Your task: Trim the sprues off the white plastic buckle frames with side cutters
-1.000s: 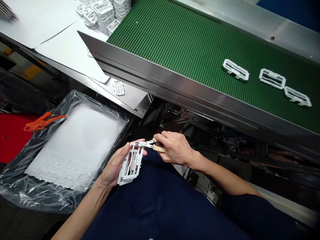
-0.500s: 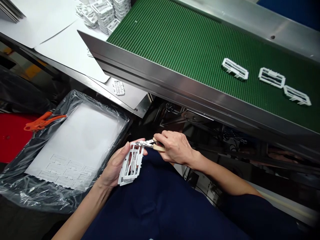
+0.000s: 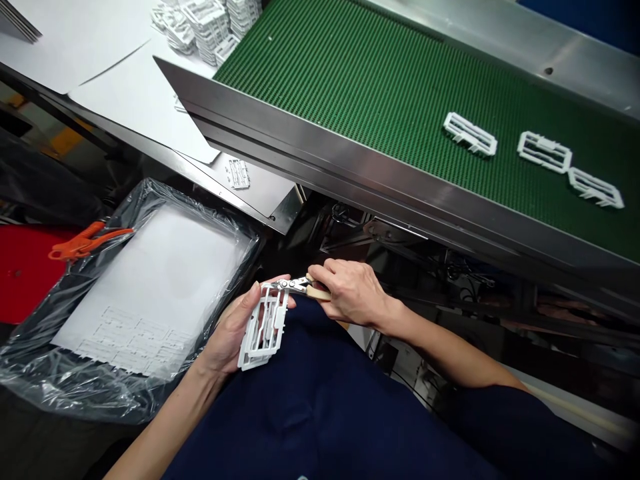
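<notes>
My left hand (image 3: 227, 330) holds a white moulded plastic frame (image 3: 264, 330) upright against its palm and fingers. My right hand (image 3: 350, 291) grips a pair of small metal cutting nippers (image 3: 295, 287) with cream handles. The steel jaws reach across to the top edge of the frame, close to my left fingertips. Both hands are held above my dark navy lap, and my right fingers hide part of the nippers' handles.
A green conveyor belt (image 3: 380, 100) with a steel side (image 3: 320, 160) carries several white frames (image 3: 470, 134). Stacked frames (image 3: 210, 27) stand on white sheets at the back. At left lies a plastic-wrapped tray (image 3: 150, 287) with orange-handled snips (image 3: 87, 243).
The white frame stands slightly more upright in my left hand. The hands and nippers otherwise keep nearly the same pose, and the whole view has shifted only slightly.
</notes>
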### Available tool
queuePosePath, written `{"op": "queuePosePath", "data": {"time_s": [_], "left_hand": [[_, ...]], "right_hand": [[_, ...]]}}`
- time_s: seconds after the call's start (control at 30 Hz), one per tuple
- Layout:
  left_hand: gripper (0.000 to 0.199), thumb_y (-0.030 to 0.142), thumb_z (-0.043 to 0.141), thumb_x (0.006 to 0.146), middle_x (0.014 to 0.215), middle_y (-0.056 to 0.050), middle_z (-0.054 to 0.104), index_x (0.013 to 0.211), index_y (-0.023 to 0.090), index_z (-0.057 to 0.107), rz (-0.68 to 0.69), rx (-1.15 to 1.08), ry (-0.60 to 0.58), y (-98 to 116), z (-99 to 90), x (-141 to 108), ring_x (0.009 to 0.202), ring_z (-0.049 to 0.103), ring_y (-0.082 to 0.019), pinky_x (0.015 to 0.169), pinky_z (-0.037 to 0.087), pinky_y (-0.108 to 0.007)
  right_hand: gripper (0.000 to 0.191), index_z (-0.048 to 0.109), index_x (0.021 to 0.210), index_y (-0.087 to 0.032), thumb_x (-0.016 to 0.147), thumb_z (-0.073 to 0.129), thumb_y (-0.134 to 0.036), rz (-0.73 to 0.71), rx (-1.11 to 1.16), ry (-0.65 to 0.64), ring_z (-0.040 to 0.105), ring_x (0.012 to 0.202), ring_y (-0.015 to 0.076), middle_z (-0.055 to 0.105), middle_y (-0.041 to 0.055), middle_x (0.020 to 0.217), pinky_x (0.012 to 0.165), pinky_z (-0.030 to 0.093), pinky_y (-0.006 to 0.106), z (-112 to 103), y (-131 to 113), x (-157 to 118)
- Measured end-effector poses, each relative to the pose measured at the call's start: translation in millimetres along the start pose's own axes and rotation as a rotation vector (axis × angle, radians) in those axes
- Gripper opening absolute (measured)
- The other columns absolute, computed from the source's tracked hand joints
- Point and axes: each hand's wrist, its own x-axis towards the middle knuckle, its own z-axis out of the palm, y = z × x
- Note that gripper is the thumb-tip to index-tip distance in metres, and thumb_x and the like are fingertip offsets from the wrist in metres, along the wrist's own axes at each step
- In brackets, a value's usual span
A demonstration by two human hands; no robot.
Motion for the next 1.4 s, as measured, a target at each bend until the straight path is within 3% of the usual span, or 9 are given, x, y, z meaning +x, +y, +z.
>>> {"op": "queuePosePath", "data": {"time_s": [0.43,0.7,1.4], "left_hand": [[0.043,0.045,0.055,0.086,0.092,-0.008,0.068,0.121,0.02,0.058,-0.011,-0.045,-0.007,0.0,-0.1,-0.2,0.061,0.063,-0.014,0.049,0.052,-0.02],[0.046,0.045,0.058,0.084,0.094,-0.009,0.068,0.121,0.018,0.057,-0.006,-0.02,-0.006,1.6,-1.7,0.8,0.063,0.063,-0.014,0.052,0.054,-0.021],[0.045,0.044,0.059,0.084,0.093,-0.009,0.068,0.119,0.018,0.059,-0.012,-0.015,-0.008,5.6,-2.7,4.3,0.061,0.062,-0.014,0.05,0.053,-0.021]], "right_hand": [[0.016,0.057,0.091,-0.022,0.079,0.049,-0.027,0.073,0.08,-0.032,0.052,0.062,0.0122,0.059,-0.0011,0.076,0.05,0.018,0.027,0.9,0.2,-0.9],[0.02,0.058,0.095,-0.021,0.08,0.048,-0.03,0.007,-0.014,0.018,0.051,0.067,0.0139,0.057,0.0003,0.076,0.055,0.023,0.028,-3.5,0.9,1.2],[0.019,0.057,0.094,-0.021,0.081,0.047,-0.032,0.004,-0.021,-0.005,0.049,0.064,0.0126,0.056,0.0002,0.074,0.052,0.019,0.028,-6.3,2.5,5.9]]}}
